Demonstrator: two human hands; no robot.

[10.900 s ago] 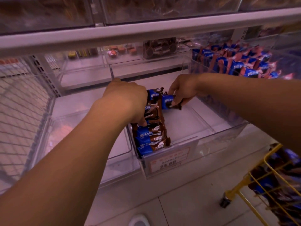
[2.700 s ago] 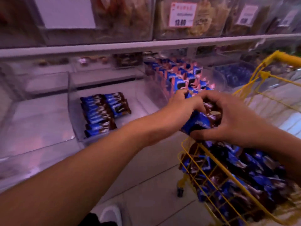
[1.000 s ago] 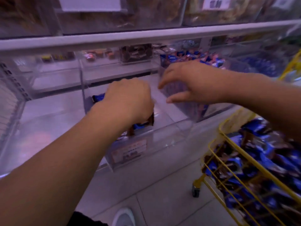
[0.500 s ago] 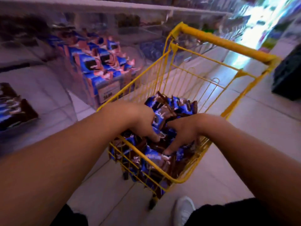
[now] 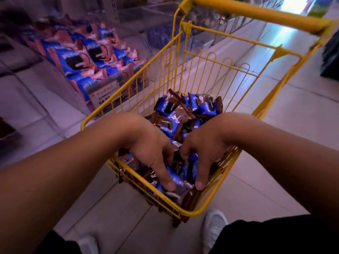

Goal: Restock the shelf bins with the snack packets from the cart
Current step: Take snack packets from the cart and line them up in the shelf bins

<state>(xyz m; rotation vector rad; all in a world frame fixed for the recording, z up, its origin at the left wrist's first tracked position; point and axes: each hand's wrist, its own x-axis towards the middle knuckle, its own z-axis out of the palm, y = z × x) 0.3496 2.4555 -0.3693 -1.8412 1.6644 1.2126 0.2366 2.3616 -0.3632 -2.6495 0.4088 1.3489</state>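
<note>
Both hands, left hand (image 5: 150,153) and right hand (image 5: 203,151), dig into the cart (image 5: 216,191), fingers curling around snack packets (image 5: 176,114). Next likely: lift the bunch toward the bins at ten o'clock.

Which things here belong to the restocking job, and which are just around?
Job: left hand and right hand among the brown-and-blue snack packets; yellow cart.
Around: bin of blue-and-pink packets, its price label, white shoes, floor tiles.
</note>
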